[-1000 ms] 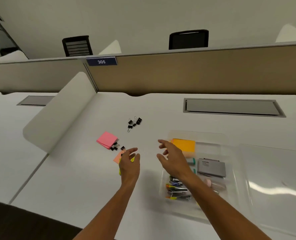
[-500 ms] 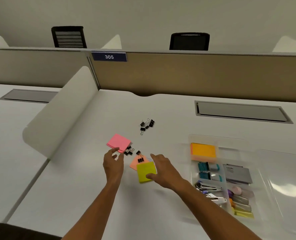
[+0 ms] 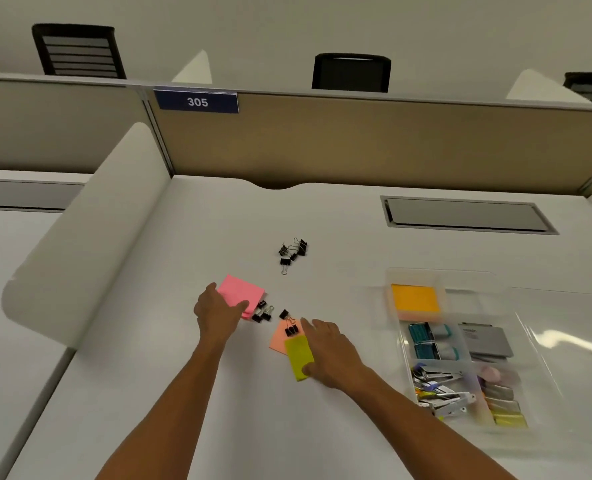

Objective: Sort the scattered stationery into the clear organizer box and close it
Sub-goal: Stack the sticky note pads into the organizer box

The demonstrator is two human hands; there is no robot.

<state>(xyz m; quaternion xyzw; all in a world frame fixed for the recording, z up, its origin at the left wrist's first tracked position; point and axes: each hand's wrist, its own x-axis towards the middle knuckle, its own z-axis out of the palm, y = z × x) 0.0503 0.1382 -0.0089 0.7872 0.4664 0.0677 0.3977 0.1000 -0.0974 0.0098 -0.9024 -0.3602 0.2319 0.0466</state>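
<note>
My left hand [image 3: 218, 315] closes on the near-left corner of a pink sticky-note pad [image 3: 244, 289] lying on the white desk. My right hand [image 3: 332, 355] pinches a yellow-green sticky pad [image 3: 298, 358], tilted up over a salmon pad [image 3: 279, 341]. Black binder clips sit on the salmon pad [image 3: 290, 329], beside the pink pad [image 3: 262, 313], and in a farther cluster [image 3: 293, 252]. The clear organizer box [image 3: 426, 274] stands open at the right, holding an orange pad [image 3: 416, 298], teal items, a grey case and staplers.
The box's clear lid [image 3: 571, 344] lies flat to its right. A curved white divider [image 3: 80, 237] borders the desk on the left and a tan partition [image 3: 357, 143] at the back. A grey cable hatch [image 3: 464, 214] is set into the desk.
My left hand moved onto the pink pad and gripped it. My right hand took hold of the yellow-green pad and tipped it up. The view shifted left, so the box appears farther right.
</note>
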